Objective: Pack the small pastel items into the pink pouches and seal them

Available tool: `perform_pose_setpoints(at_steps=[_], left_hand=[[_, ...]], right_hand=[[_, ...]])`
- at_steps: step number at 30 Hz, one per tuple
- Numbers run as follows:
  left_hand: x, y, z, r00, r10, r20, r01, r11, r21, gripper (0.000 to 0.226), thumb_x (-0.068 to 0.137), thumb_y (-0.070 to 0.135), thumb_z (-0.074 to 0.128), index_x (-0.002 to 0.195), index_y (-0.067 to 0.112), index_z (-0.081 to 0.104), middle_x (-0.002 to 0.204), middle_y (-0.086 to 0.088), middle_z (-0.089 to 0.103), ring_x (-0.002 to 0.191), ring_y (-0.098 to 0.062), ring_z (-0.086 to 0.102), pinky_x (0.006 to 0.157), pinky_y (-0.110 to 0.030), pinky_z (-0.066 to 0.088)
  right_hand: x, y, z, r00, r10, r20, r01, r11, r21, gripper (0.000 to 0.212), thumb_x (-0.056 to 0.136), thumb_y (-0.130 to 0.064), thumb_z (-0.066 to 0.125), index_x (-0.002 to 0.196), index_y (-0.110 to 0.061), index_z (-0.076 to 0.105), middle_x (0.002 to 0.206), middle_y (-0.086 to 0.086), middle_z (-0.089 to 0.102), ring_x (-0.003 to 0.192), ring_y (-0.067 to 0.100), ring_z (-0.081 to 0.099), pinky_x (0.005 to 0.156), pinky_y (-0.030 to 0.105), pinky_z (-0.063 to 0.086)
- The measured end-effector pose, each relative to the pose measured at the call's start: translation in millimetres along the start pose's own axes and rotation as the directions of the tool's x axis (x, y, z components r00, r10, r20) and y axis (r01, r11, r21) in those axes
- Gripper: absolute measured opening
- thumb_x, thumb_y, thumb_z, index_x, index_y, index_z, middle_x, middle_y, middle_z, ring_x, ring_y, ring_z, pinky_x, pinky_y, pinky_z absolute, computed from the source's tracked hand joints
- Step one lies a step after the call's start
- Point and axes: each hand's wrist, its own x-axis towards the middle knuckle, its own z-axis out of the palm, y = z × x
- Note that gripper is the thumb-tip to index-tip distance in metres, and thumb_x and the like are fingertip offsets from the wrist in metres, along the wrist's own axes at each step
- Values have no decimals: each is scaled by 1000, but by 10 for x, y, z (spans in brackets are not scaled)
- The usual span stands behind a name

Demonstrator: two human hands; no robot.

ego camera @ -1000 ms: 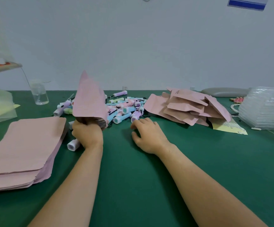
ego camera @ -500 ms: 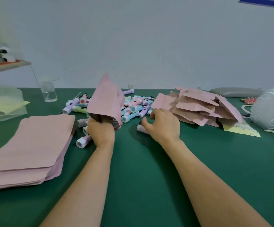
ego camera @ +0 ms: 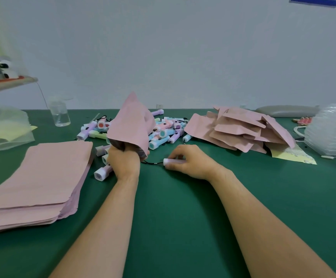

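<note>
Nearby: pouch stack (ego camera: 42, 177), item pile (ego camera: 166, 132), bottle (ego camera: 59, 114).

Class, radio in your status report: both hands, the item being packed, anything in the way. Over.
Left hand grips pouch, upright. Right hand pinches pastel item, cord trailing toward pouch. Not yet inside. Nothing in the way.

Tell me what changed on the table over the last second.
The right grip went from resting on the table into the item pile, took hold of a pink item and drew it back, its black cord trailing. The left grip still holds the pouch upright; the flat pouch stack and the filled pouches lie as before.
</note>
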Motion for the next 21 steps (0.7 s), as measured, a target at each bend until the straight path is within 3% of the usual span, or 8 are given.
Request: perform_pose_setpoints(at_steps=[4, 6, 8, 12, 15, 18, 21], left_hand=[[13, -7, 3, 1000, -1, -1, 1, 1000, 13, 33, 99, 14, 61, 70, 26, 51, 71, 10, 59, 66, -7, 53, 58, -23, 42], [20, -18, 2, 1000, -14, 13, 14, 1000, 12, 29, 98, 13, 61, 73, 25, 54, 75, 5, 66, 71, -16, 61, 61, -25, 47], [23, -26, 4, 1000, -12, 28, 11, 1000, 20, 26, 97, 12, 61, 74, 24, 57, 78, -1, 71, 75, -23, 66, 64, -29, 51], [10, -15, 13, 999, 17, 44, -18, 999, 32, 29, 99, 12, 61, 73, 23, 54, 74, 7, 61, 68, -14, 56, 63, -31, 49], [-17, -7, 27, 996, 48, 77, -52, 997, 54, 30, 98, 7, 59, 72, 21, 52, 71, 5, 58, 65, -15, 49, 54, -23, 44], [-44, 21, 20, 994, 77, 75, -82, 994, 71, 32, 100, 7, 56, 74, 26, 53, 73, 8, 59, 65, -7, 51, 46, -10, 39], [-43, 6, 13, 993, 75, 86, -79, 996, 47, 22, 100, 17, 59, 81, 27, 60, 83, 9, 67, 76, -13, 62, 64, -27, 52]], right_hand=[[10, -23, 42, 984, 35, -173, -13, 992, 123, 36, 102, -54, 55, 107, -23, 71, 96, -10, 72, 87, 7, 64, 78, 32, 52], [17, -38, 56, 957, 94, -273, -73, 993, 89, 42, 106, -53, 45, 91, -18, 63, 83, -1, 67, 76, 22, 59, 72, 42, 48], [23, -56, 52, 920, 169, -353, -169, 985, 31, 49, 105, -60, 38, 78, -20, 48, 71, -2, 57, 66, 24, 51, 60, 40, 39], [-21, -159, 45, 811, 271, -518, -333, 942, -29, 76, 71, -101, 36, 65, -25, 37, 58, -10, 49, 55, 9, 47, 51, 32, 29], [-8, -200, 9, 717, 359, -597, -414, 909, 49, 90, 56, -109, 37, 58, -19, 34, 47, -8, 45, 46, 13, 44, 48, 29, 28], [11, -184, -33, 673, 401, -621, -452, 888, 84, 90, 57, -107, 41, 55, -17, 35, 44, -6, 42, 42, 16, 40, 47, 27, 26], [15, -125, -46, 644, 400, -653, -465, 882, 82, 70, 75, -82, 54, 53, -17, 40, 46, -6, 44, 46, 20, 45, 47, 26, 27]])
